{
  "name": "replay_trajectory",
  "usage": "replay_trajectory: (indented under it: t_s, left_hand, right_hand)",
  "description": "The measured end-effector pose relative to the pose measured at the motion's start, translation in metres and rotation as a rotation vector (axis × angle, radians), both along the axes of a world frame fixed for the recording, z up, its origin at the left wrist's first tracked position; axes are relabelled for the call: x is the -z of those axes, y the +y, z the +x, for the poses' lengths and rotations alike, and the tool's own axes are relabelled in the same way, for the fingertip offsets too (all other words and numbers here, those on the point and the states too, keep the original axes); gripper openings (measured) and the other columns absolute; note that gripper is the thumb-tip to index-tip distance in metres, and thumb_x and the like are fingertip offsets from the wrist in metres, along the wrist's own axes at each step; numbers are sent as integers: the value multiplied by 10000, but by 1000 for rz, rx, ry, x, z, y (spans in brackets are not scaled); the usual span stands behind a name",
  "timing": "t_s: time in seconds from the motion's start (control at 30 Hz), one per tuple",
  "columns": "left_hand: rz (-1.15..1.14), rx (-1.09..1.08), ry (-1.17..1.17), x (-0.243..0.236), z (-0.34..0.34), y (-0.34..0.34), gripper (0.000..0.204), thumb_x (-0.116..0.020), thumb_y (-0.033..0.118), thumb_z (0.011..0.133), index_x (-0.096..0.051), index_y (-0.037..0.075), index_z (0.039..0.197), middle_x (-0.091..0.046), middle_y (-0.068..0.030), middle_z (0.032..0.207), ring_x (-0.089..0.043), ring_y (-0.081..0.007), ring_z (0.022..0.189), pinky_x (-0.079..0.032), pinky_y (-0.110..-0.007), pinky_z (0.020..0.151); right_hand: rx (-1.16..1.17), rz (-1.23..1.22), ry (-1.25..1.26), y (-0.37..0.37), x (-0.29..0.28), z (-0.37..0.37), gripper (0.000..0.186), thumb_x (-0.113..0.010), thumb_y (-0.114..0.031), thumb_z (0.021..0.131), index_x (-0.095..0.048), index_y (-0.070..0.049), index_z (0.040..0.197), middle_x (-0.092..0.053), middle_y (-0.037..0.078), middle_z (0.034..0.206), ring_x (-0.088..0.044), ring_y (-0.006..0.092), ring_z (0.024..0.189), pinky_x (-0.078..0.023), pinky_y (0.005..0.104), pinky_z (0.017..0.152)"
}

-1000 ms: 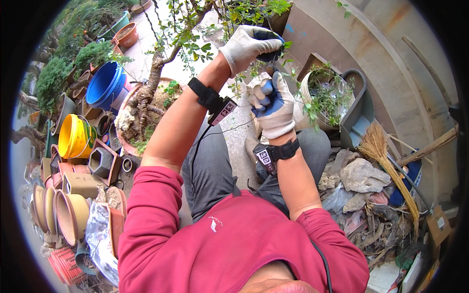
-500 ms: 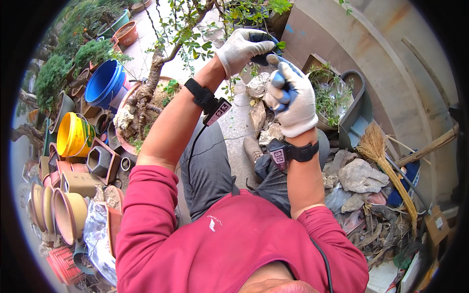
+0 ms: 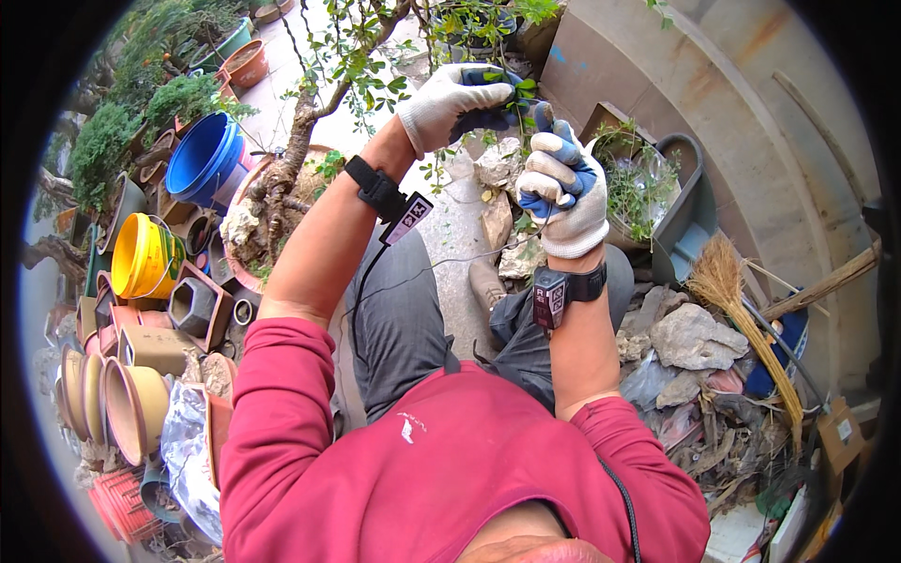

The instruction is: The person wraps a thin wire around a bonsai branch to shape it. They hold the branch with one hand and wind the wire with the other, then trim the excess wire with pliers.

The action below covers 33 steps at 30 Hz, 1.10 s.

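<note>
A small tree [image 3: 298,141] with a bent trunk grows in a round pot, its leafy branches reaching toward my hands. My left hand [image 3: 450,105], in a white glove with a dark blue palm, is closed around a leafy twig [image 3: 523,92] at the branch's end; its fingertips are partly hidden. Just right of it, my right hand [image 3: 566,192], gloved the same way, has its fingers curled in. A thin dark wire [image 3: 441,272] trails from this fist down to the left across my lap.
At left stand a blue bucket [image 3: 202,161], a yellow bucket [image 3: 141,258] and several stacked pots [image 3: 131,408]. Rocks [image 3: 696,340], a straw broom [image 3: 727,281] and a grey-green tub [image 3: 690,206] holding cut greenery lie at right. Stones [image 3: 497,220] sit below my hands.
My left hand has shifted slightly down and left. The right hand has turned and dropped a little, its fingers curled tighter. More leaves show between the hands.
</note>
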<state>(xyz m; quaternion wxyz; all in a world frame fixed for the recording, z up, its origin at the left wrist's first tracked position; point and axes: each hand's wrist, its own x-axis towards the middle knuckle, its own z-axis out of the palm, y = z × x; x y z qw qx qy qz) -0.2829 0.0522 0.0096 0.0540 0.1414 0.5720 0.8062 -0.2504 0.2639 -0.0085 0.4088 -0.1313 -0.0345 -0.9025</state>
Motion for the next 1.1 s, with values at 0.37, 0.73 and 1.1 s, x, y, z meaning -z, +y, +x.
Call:
replay_trajectory:
  t_s: [0.37,0.73,1.1]
  left_hand:
    - [-141,-24,4,-5,9,4,247,-696,235,971,-697,-6,1024,-697,-27,896,-646,-93,785,-536,-249,729]
    - [-294,-68,85,-15,19,-5,254,-669,239,989,-704,-12,1010,-683,-32,855,-643,-85,776,-530,-247,717]
    - [-191,-36,114,-37,30,-3,236,-726,236,948,-705,3,978,-678,-19,828,-641,-79,717,-567,-254,672]
  right_hand:
    - [95,345,210,32,16,14,311,-477,-242,1072,-572,-1,1245,-483,2,785,-416,78,570,-379,247,489]
    - [164,545,396,53,49,31,272,-572,-227,1019,-599,10,1151,-407,-20,629,-417,127,554,-365,279,460]
    - [116,307,433,42,62,43,267,-524,-240,1044,-623,-30,1177,-463,-20,569,-437,132,499,-476,399,635]
